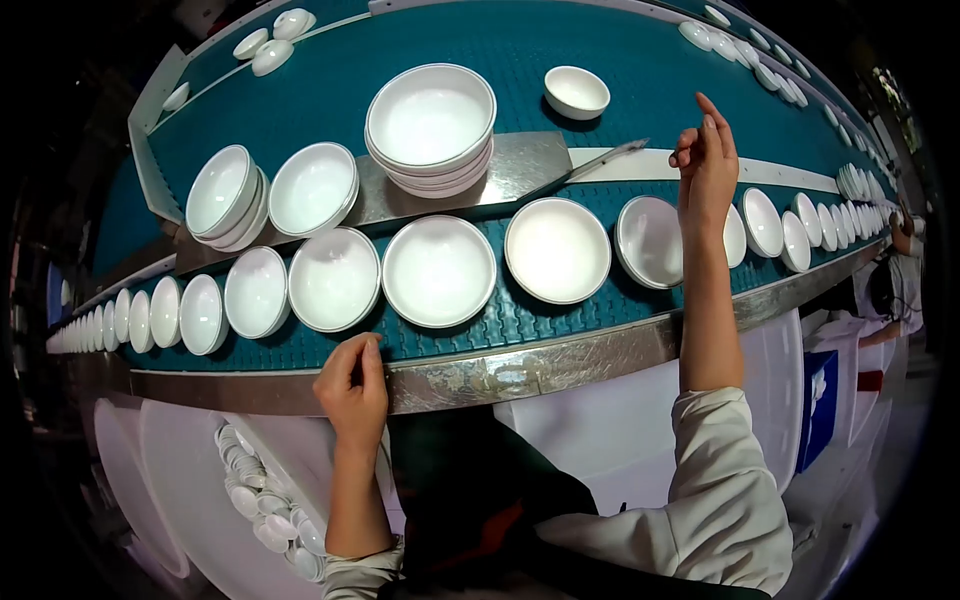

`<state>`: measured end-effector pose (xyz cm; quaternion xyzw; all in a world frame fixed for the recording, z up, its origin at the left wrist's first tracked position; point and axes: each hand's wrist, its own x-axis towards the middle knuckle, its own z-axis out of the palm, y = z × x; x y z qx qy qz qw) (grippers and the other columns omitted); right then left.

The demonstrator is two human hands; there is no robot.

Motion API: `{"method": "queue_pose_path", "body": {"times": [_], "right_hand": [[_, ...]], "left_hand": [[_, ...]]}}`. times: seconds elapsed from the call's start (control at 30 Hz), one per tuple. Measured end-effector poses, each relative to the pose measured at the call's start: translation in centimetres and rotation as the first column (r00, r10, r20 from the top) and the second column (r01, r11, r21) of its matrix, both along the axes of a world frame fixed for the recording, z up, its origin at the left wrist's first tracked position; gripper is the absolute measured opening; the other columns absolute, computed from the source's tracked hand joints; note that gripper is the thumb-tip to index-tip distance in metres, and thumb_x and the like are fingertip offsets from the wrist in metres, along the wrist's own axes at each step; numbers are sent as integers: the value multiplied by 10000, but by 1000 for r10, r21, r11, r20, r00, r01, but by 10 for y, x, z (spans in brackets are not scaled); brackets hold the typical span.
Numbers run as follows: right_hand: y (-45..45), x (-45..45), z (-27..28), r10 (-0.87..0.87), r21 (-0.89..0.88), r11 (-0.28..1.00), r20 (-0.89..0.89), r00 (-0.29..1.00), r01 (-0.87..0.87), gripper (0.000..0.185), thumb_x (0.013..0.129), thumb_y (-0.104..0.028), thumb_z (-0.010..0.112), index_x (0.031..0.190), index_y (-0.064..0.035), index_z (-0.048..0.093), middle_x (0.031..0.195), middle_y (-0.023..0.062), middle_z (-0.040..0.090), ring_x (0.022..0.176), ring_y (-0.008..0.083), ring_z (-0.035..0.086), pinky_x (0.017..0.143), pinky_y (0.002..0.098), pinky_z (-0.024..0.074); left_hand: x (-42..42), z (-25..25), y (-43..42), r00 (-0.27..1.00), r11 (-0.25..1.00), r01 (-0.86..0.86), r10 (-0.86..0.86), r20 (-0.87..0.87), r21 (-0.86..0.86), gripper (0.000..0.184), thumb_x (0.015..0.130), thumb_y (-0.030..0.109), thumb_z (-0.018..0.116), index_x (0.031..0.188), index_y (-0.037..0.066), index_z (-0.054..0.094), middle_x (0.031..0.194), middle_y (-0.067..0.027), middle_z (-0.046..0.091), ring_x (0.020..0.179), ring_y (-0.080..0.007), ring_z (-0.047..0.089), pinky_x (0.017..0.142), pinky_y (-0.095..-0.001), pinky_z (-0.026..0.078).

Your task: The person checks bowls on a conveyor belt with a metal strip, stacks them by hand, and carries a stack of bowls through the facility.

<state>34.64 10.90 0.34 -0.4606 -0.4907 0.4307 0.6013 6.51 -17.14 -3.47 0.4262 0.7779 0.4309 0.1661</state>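
My left hand is curled into a loose fist at the metal edge of the near belt, with nothing visible in it. Just beyond it, a row of white bowls lies on the green belt, the closest being one bowl and another bowl. My right hand is raised over the belts, index finger stretched out and the other fingers partly bent, holding nothing that I can see. Its forearm partly covers a bowl. A small bowl sits on the far belt, left of that hand.
On the metal ledge between the belts stand a bowl stack, a single bowl and a thin knife-like tool. Another stack is farther left. Below, a white tub holds piled bowls. A person works at far right.
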Motion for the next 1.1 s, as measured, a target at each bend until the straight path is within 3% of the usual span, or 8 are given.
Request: {"method": "queue_pose_path", "body": {"times": [0.17, 0.23, 0.33, 0.47, 0.6, 0.73, 0.8, 1.1], "right_hand": [[-2, 22, 2, -65, 32, 997, -55, 996, 67, 302, 1003, -186, 404, 1216, -22, 539, 674, 30, 558, 549, 51, 479, 517, 211, 455], [0, 27, 2, -40, 65, 997, -94, 995, 46, 299, 1006, -197, 396, 1199, -27, 547, 677, 31, 563, 550, 54, 488, 516, 214, 461], [-1, 29, -1, -45, 125, 991, -68, 997, 54, 299, 1011, -207, 390, 1192, -31, 551, 680, 34, 574, 545, 55, 495, 516, 210, 463], [-6, 23, -8, 0, 115, 993, 1, 1000, 0, 306, 1017, -240, 393, 1159, -30, 564, 660, 44, 583, 523, 59, 510, 488, 195, 449], [-13, 24, -17, 91, 209, 972, 103, 990, -111, 298, 1017, -237, 401, 1137, -18, 562, 651, 36, 579, 520, 53, 495, 490, 182, 402], [-40, 29, -21, 391, 324, 787, 396, 831, -525, 214, 896, -136, 583, 1083, -37, 617, 678, 48, 630, 530, 116, 590, 479, 246, 447], [-50, 23, -21, 324, 514, 589, 557, 765, -624, 217, 842, -137, 638, 1043, -54, 637, 692, 60, 635, 549, 181, 611, 495, 283, 470], [-47, 45, -21, 377, 568, 503, 534, 757, -651, 263, 785, -110, 680, 1032, -28, 642, 631, 54, 575, 507, 186, 570, 448, 284, 432]], "left_hand": [[10, -7, -1, 998, 998, -28, 26, 49, 48, 99, 887, 33, 585, 863, -33, 655, 750, -64, 649, 578, -63, 497, 508, -208, 383], [17, -2, 6, 996, 1000, -3, 0, 91, 31, 150, 936, 67, 542, 871, -30, 635, 613, 22, 500, 520, -27, 413, 474, -178, 310], [36, 20, 37, 986, 987, 137, -144, 83, 78, 82, 875, 21, 593, 868, -31, 657, 730, -70, 638, 567, -66, 493, 510, -207, 380], [76, 56, 104, 850, 783, 524, -461, -255, 335, 61, 750, -39, 660, 792, 1, 640, 655, -78, 598, 502, -194, 522, 467, -275, 384], [109, 36, 149, 784, 650, 620, -484, -389, 441, 85, 721, -21, 684, 767, 13, 622, 612, -65, 556, 480, -196, 493, 444, -298, 357], [136, 9, 153, 743, 605, 668, -506, -438, 434, 88, 706, -26, 681, 756, 6, 616, 573, -67, 514, 460, -207, 477, 419, -301, 342], [145, 9, 155, 731, 570, 681, -499, -465, 459, 61, 720, -7, 661, 745, -5, 606, 563, -74, 503, 448, -219, 468, 415, -307, 343], [167, 9, 165, 742, 582, 670, -494, -453, 462, 35, 698, 0, 607, 713, -18, 581, 585, -108, 519, 466, -237, 472, 417, -318, 337]]}}
